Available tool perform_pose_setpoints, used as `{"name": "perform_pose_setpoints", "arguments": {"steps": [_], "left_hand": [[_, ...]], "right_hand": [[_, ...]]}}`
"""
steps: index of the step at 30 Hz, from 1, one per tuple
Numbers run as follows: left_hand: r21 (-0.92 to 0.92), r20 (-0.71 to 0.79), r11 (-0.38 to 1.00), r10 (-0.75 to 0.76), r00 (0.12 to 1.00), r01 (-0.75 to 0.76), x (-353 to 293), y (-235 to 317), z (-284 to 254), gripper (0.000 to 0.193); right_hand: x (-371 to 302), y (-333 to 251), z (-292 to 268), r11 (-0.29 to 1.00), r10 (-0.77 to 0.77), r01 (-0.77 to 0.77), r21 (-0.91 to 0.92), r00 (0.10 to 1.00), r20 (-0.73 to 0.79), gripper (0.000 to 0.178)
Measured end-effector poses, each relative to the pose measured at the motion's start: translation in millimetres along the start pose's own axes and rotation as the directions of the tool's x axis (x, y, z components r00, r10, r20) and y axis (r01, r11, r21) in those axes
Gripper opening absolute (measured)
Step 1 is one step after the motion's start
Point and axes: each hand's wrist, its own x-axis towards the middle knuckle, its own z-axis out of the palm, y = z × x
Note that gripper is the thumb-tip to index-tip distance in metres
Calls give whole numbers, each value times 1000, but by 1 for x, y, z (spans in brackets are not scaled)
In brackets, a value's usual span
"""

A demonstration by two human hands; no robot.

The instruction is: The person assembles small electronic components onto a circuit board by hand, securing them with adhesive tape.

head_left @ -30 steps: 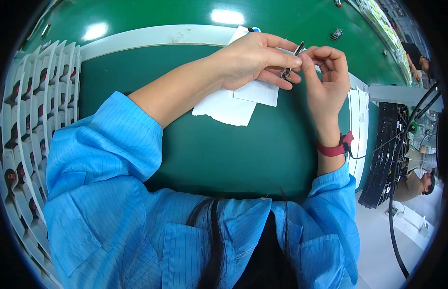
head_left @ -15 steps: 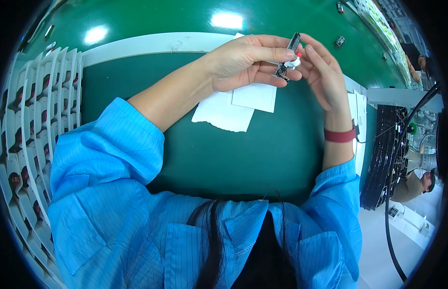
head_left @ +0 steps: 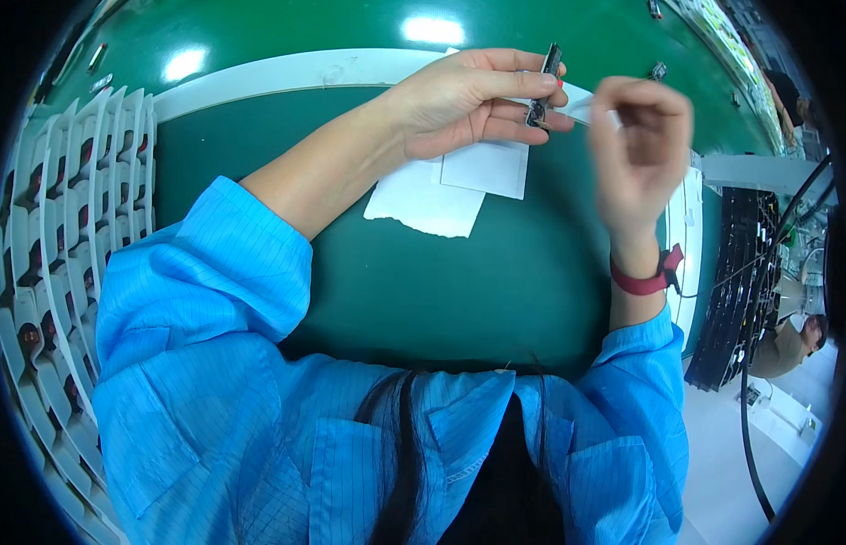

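Observation:
Beyond the two paper sheets, my left hand [head_left: 482, 104] is closed on a small circuit board assembly [head_left: 543, 86], held upright between thumb and fingers. The assembly is dark, narrow and thin, with a bit of red showing at its right side. My right hand [head_left: 643, 150] is to the right of it, apart from it, and smeared by motion. Its fingers look curled, but whether they hold anything cannot be made out. A red wrist strap [head_left: 643, 280] with a thin cord circles my right wrist. White paper sheets [head_left: 423, 202] lie on the green mat below my left hand.
Stacked white trays [head_left: 87, 209] with small dark parts in their pockets stand at the left. A green work surface [head_left: 350, 32] with a few small parts extends beyond the white rim [head_left: 250, 86]. Black racks [head_left: 727, 282] and a dark cable stand at right; another person [head_left: 786, 350] is farther off.
My right hand has pulled away from the circuit board assembly, moving right and nearer to me. My left hand still holds the assembly, slightly farther away than before.

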Motion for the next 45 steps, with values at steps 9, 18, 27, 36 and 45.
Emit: {"name": "perform_pose_setpoints", "arguments": {"steps": [9,18,27,36,45], "left_hand": [[-85,119,993,89,989,-79,-1,2,-2,38],[71,-4,997,18,1000,-18,1,1,-2,39],[171,-19,985,-27,999,30,-2,-1,16,36],[350,-75,937,38,996,-9,0,-10,16,39],[342,-74,939,40,996,-12,-2,-8,18,36]], "right_hand": [[17,26,-16,282,789,-798,532,508,345,41],[8,-2,-35,666,668,-712,223,702,247,38],[8,0,-39,604,642,-710,361,702,307,31],[6,-11,-18,799,600,-597,75,800,-22,26],[4,-9,-11,774,626,-607,180,777,-73,20]]}}
